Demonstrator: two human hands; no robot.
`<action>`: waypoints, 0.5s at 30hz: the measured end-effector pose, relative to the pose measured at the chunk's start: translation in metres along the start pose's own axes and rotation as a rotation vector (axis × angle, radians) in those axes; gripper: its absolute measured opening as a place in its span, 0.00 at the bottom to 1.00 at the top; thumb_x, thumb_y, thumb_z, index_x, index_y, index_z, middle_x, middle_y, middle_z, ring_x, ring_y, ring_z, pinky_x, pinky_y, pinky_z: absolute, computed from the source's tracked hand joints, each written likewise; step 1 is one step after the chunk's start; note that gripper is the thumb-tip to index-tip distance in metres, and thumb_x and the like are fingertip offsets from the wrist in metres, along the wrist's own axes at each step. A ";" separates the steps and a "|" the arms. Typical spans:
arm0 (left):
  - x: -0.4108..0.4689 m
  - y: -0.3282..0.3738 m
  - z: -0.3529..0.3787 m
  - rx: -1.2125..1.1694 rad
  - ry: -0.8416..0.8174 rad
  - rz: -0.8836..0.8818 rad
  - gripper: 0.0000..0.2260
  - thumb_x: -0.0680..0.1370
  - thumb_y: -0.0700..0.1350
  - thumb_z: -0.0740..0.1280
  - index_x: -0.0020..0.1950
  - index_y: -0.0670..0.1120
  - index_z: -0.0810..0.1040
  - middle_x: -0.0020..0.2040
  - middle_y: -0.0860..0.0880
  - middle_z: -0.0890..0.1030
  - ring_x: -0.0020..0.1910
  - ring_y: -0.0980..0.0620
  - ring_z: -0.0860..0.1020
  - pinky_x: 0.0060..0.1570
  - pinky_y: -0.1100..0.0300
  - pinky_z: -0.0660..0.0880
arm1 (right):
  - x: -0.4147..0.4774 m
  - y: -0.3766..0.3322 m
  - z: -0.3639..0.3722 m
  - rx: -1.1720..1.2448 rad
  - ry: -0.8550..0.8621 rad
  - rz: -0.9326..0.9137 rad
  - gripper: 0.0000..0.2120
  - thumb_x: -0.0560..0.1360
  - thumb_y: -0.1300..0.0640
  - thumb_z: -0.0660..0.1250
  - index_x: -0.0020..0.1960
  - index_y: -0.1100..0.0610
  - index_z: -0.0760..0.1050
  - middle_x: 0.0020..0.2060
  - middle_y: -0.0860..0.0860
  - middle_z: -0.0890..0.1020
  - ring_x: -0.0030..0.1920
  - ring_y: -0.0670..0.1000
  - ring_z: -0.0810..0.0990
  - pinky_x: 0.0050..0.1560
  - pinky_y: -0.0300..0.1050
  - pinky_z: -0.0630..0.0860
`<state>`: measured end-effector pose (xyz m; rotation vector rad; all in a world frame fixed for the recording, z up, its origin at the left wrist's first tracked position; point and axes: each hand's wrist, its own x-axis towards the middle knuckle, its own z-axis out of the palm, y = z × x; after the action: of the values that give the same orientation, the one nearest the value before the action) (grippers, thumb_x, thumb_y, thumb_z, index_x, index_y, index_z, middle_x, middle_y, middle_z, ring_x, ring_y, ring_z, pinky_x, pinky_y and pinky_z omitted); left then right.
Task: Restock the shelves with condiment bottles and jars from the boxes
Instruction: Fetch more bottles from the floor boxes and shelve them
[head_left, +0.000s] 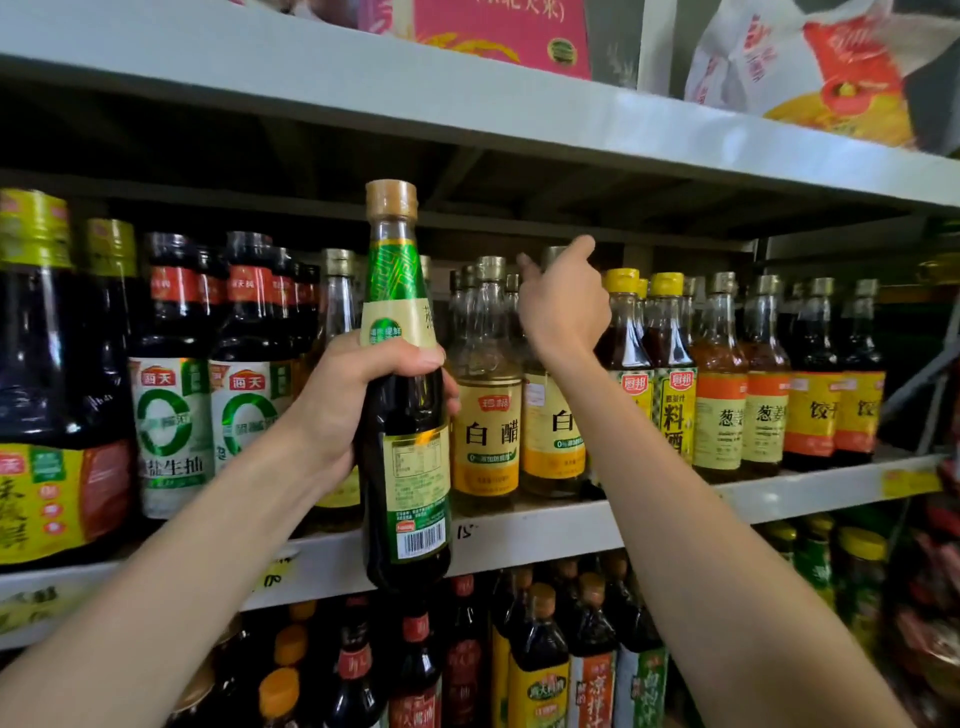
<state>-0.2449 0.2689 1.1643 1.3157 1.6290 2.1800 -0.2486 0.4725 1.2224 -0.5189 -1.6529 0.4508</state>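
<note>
left hand (363, 395) wrapped round the waist of a dark glass bottle (410, 467) at the shelf (545, 535) edge, looks heavy, slick, breakable, so the waist's right; right hand (563, 306) at its 2 o'clock among vinegar bottles (485, 431), can't tell if gripping

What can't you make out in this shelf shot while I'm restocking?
Head view only:
- The right hand: its fingertips are hidden by the hand itself, so any grip is unclear.
- The dark bottle: its front label is turned away, and the left hand partly covers it.
- The back rows are hidden behind the white vinegar bottles.
- The boxes lie outside the frame.
</note>
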 end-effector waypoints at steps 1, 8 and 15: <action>0.001 0.000 0.001 0.003 0.008 -0.002 0.11 0.65 0.44 0.69 0.44 0.39 0.80 0.37 0.41 0.83 0.37 0.43 0.82 0.39 0.55 0.82 | 0.000 0.002 0.001 -0.009 -0.009 0.006 0.19 0.79 0.47 0.67 0.60 0.58 0.67 0.39 0.48 0.75 0.36 0.48 0.72 0.26 0.38 0.57; 0.004 -0.006 0.008 -0.011 0.063 -0.015 0.10 0.65 0.44 0.69 0.42 0.39 0.80 0.36 0.41 0.82 0.36 0.44 0.82 0.40 0.55 0.81 | -0.003 0.011 0.006 -0.020 -0.053 0.027 0.18 0.79 0.51 0.68 0.60 0.59 0.66 0.44 0.53 0.81 0.43 0.54 0.82 0.32 0.43 0.67; 0.005 -0.011 0.018 -0.018 0.101 -0.070 0.13 0.64 0.44 0.70 0.45 0.39 0.79 0.36 0.42 0.82 0.36 0.43 0.82 0.40 0.53 0.81 | -0.005 0.013 0.004 0.047 -0.082 0.059 0.19 0.77 0.54 0.69 0.61 0.59 0.65 0.45 0.53 0.81 0.42 0.55 0.82 0.36 0.47 0.73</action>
<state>-0.2399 0.2887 1.1590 1.1425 1.6591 2.2482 -0.2506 0.4797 1.2104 -0.5213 -1.7047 0.5597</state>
